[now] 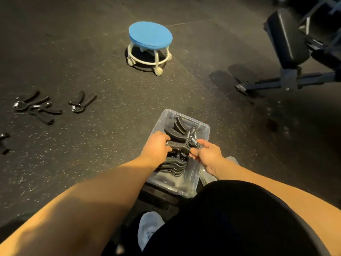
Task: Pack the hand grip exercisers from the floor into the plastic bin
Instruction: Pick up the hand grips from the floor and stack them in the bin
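A clear plastic bin sits on the dark floor in front of me, holding several black hand grip exercisers stacked in rows. Both hands are over the bin, gripping one black exerciser. My left hand holds its handle end; my right hand holds the spring end. More exercisers lie loose on the floor to the left: one alone, a small pile, and another at the frame's left edge.
A low blue-topped white stool on wheels stands beyond the bin. A black weight bench with a metal frame fills the upper right. My knee in black shorts and a pale shoe are near the bin's front.
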`<state>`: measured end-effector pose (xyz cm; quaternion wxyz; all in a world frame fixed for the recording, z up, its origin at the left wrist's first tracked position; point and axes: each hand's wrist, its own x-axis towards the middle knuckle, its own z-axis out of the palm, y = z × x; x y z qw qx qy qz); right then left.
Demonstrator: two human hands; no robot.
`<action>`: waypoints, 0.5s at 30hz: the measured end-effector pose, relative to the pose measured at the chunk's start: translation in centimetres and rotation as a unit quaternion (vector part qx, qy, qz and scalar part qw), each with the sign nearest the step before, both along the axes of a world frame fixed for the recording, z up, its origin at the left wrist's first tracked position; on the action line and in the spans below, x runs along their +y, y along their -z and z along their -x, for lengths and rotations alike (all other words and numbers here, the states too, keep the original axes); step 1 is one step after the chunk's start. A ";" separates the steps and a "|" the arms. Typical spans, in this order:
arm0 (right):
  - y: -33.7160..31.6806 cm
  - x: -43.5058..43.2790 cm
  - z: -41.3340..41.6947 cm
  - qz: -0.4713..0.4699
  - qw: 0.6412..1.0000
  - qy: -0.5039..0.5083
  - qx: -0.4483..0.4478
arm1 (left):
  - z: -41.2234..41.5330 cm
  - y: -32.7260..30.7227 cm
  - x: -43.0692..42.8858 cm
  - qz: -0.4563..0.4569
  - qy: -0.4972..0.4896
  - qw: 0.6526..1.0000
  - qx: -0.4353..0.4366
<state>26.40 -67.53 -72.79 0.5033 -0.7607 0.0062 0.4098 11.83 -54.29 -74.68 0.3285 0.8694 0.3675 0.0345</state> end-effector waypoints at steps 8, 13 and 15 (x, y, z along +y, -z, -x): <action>2.0 0.3 -1.8 0.054 0.998 0.001 -0.028 | -3.0 1.1 0.1 -0.032 0.026 0.999 0.003; 2.7 0.2 -1.4 0.156 0.951 -0.201 -0.176 | -1.2 2.2 -0.4 -0.020 0.025 0.999 0.036; 2.1 0.0 -0.9 0.181 0.917 -0.274 -0.225 | -0.2 2.5 -0.5 -0.029 0.037 0.997 0.054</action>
